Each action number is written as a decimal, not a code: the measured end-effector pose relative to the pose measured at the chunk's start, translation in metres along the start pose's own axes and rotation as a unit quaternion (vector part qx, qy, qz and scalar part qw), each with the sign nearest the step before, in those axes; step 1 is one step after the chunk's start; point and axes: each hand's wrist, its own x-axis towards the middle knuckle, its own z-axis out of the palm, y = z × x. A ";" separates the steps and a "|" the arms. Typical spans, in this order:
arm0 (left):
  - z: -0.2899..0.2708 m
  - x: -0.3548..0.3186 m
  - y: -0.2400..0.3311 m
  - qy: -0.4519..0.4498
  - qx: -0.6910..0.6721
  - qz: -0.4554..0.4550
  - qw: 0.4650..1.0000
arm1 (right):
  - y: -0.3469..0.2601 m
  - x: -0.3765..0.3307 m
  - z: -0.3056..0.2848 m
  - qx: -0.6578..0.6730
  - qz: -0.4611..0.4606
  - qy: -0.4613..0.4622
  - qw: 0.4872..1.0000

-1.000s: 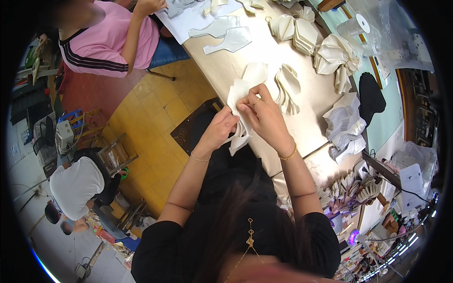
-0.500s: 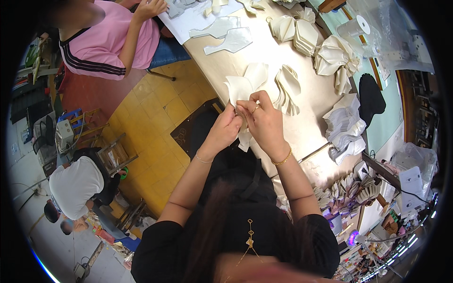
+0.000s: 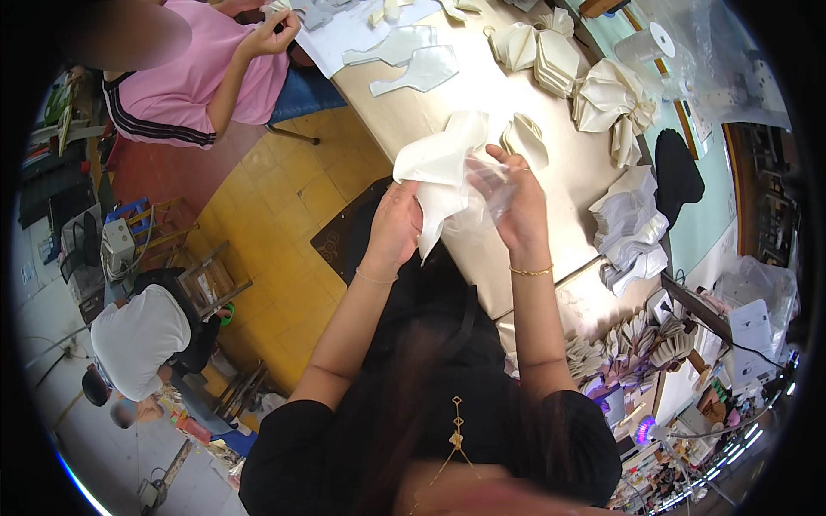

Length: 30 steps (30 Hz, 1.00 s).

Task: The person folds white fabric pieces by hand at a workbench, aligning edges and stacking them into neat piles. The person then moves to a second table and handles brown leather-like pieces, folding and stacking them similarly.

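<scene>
My left hand (image 3: pixel 396 225) grips the lower left edge of a cream, leather-like sheet piece (image 3: pixel 443 159), which curls and hangs over the table's near edge. My right hand (image 3: pixel 523 206) is closed on a crumpled clear plastic film (image 3: pixel 488 191) beside it. The film spreads between the two hands, against the cream piece; whether the two are joined cannot be made out. Just beyond my right hand, a bundle of similar cream pieces (image 3: pixel 527 140) lies on the table (image 3: pixel 559 206), partly hidden by that hand.
Stacks of folded cream pieces (image 3: pixel 555 64) lie along the far right, with pale layered pieces (image 3: pixel 632 224) nearer. Flat grey pieces (image 3: pixel 422 70) lie at the far left of the table. A white thread spool (image 3: pixel 647 43) stands behind. A person in pink (image 3: pixel 198 69) sits at the left.
My hands have moved apart from a close pinch. The cream piece has swung open, and clear film now shows between it and my right hand.
</scene>
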 end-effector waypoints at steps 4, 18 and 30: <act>0.007 0.002 -0.013 0.006 -0.045 -0.005 0.999 | 0.002 0.006 -0.029 0.168 0.059 0.026 0.984; -0.006 0.015 -0.016 0.103 0.198 0.000 0.975 | -0.003 -0.019 -0.019 -0.575 -0.214 -0.070 0.786; -0.023 0.028 -0.033 0.087 0.277 0.060 0.955 | 0.040 0.032 -0.046 -0.291 0.065 0.004 0.955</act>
